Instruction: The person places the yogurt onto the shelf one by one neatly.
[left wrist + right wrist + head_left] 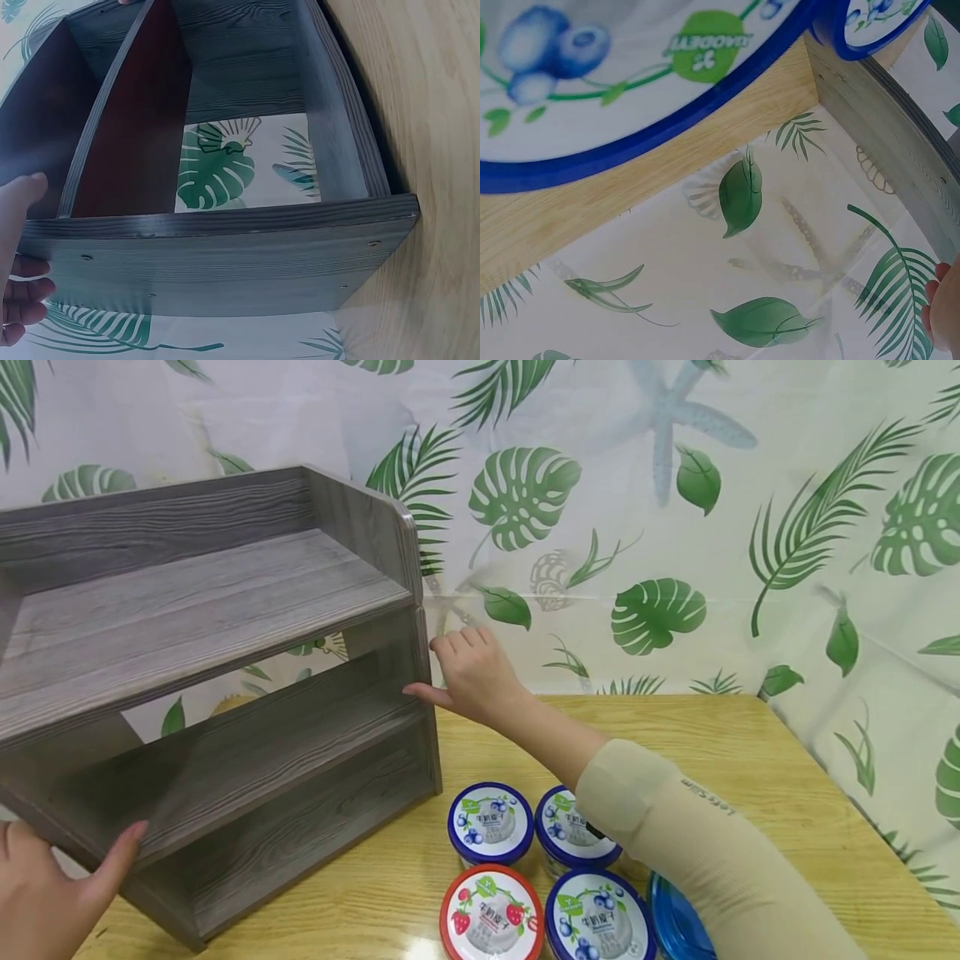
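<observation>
A grey wood-grain desktop shelf stands upright at an angle on the left of the table. My right hand holds its right side panel, thumb across the front edge and curled fingers on the outer face. At the lower left, my left hand grips the opposite side panel. In the left wrist view, the left thumb lies inside the panel and the fingers lie along its outside. Only the fingertips of the right hand show in the right wrist view, by the panel.
Right of the shelf stand round tubs with blue lids and one with a red lid. A translucent blue container is partly hidden under the right sleeve. Behind the wooden table hangs a leaf-print cloth.
</observation>
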Tool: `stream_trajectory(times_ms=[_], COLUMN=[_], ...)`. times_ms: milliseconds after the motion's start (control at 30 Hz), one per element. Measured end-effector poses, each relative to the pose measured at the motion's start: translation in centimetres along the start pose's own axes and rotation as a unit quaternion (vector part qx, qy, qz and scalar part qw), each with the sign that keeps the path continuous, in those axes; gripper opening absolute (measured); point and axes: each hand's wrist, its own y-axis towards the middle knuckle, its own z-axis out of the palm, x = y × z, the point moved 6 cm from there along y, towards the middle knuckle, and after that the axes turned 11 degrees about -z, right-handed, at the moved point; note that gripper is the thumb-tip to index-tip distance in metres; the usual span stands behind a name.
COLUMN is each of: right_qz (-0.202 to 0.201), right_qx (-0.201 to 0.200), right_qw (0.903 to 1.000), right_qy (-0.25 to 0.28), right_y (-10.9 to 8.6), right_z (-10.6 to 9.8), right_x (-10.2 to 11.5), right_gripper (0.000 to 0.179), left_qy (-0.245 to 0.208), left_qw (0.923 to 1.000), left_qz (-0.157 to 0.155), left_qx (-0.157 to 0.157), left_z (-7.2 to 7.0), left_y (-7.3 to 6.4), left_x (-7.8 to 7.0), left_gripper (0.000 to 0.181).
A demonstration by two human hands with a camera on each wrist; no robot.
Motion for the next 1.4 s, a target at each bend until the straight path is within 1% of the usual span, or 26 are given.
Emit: stream_trajectory(times_ms=[67,133,267,333,400,500,600,700,833,967,1233,1400], right_qz=[0.001,0.005,0.012,0.013,0.012,0.007,0.006,0.003,-0.005,-0.013,-0.018,-0.025], right_qx=[0.005,0.009,0.014,0.016,0.017,0.019,0.021,0.024,0.026,0.02,0.002,-0.013], right_qw=[0.9999,0.9998,0.9997,0.9996,0.9996,0.9997,0.9998,0.9997,0.9997,0.9996,0.998,0.9967], right_qy=[-0.011,-0.017,-0.018,-0.019,-0.018,-0.014,-0.004,0.001,0.001,0.015,0.061,0.076], right_y=[0.1,0.1,0.2,0.3,0.4,0.6,0.6,0.7,0.8,0.7,0.7,0.8], right_z=[0.1,0.2,0.2,0.2,0.3,0.4,0.5,0.6,0.6,0.6,0.9,0.9], right_x=[0.0,0.0,-0.1,-0.1,-0.1,0.0,0.1,0.1,0.1,0.2,0.3,0.3], right_gripper=[0.065,0.066,0.067,0.067,0.066,0.062,0.055,0.049,0.046,0.044,0.038,0.037], left_qy=[0.003,-0.002,-0.022,-0.032,-0.032,-0.02,-0.017,-0.02,-0.04,-0.058,-0.022,0.001], left_qw=[1.0,0.9998,0.9975,0.9961,0.9956,0.9956,0.9945,0.9947,0.996,0.9953,0.9956,0.9946], left_qz=[-0.009,-0.017,-0.043,-0.057,-0.065,-0.075,-0.088,-0.084,-0.057,-0.054,-0.071,-0.085], left_qx=[0.002,0.013,0.051,0.06,0.06,0.052,0.054,0.056,0.056,0.055,0.056,0.06], left_z=[0.0,0.1,0.5,0.6,0.7,0.7,0.7,0.8,1.0,1.2,1.1,1.0], left_y=[0.1,0.3,0.7,0.8,0.9,0.8,0.7,0.7,0.8,0.6,0.6,0.6], left_x=[-0.1,-0.2,-0.1,0.0,0.0,0.0,0.1,0.3,0.3,0.5,0.9,0.9], left_gripper=[0.089,0.091,0.094,0.093,0.089,0.076,0.065,0.061,0.062,0.061,0.063,0.073])
